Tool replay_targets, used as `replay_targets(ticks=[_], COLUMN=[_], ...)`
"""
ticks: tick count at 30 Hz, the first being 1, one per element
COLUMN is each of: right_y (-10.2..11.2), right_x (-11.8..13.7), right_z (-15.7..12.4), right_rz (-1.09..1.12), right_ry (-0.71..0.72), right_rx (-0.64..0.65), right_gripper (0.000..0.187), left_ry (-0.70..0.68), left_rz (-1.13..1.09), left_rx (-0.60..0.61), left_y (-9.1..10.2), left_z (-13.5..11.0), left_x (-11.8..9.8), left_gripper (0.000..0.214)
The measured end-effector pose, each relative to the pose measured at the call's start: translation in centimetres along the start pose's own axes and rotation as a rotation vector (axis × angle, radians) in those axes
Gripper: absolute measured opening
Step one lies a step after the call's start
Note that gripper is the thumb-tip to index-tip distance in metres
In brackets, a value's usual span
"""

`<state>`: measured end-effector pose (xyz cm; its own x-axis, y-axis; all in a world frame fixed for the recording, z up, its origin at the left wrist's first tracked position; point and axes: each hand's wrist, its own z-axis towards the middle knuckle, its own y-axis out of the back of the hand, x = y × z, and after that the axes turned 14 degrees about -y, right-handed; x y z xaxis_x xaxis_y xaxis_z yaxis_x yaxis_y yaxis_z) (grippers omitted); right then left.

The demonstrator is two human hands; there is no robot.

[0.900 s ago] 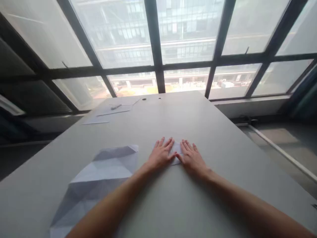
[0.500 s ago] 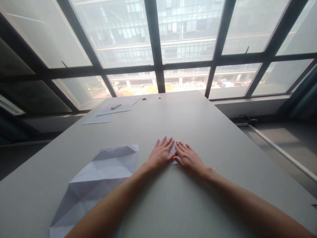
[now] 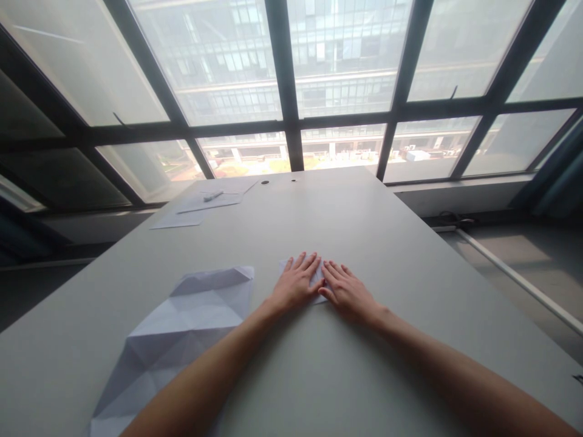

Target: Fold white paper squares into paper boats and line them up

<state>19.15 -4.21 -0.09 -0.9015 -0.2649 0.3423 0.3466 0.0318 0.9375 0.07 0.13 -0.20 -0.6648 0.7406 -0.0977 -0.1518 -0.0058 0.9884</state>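
Left hand (image 3: 297,283) & right hand (image 3: 347,292) lay flat, fingers spread, gripping nothing, pressing small folded paper (image 3: 317,278) on counter (image 3: 364,230), paper mostly hidden

Strong backlight, dim wide-angle foreground.

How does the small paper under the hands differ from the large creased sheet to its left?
The small folded paper is far smaller than the large creased sheet. The small folded paper is pinned flat under the left hand and right hand; the large creased sheet lies untouched, opened out and showing many fold lines. The small one is mostly hidden, the large one in full view. Both are white and lie on the grey table.
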Motion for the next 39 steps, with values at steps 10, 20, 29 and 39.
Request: replay_targets(ticks=[10, 20, 29, 39], right_y=[-0.13, 0.05, -0.09, -0.09], right_x=[-0.08, 0.10, 0.02, -0.03], right_z=[0.04, 0.00, 0.10, 0.04], right_rz=[0.007, 0.020, 0.024, 0.031], right_ry=[-0.004, -0.013, -0.021, -0.007], right_rx=[-0.012, -0.009, -0.003, -0.009], right_gripper=[0.062, 0.062, 0.062, 0.062], left_ry=[0.005, 0.005, 0.014, 0.030], left_rz=[0.011, 0.009, -0.014, -0.014], left_rx=[0.005, 0.012, -0.012, -0.037], left_y=[-0.04, -0.04, 0.04, 0.43], left_z=[0.03, -0.05, -0.06, -0.18], left_x=[0.02, 0.07, 0.03, -0.22], left_gripper=[0.063, 0.063, 0.070, 0.059])
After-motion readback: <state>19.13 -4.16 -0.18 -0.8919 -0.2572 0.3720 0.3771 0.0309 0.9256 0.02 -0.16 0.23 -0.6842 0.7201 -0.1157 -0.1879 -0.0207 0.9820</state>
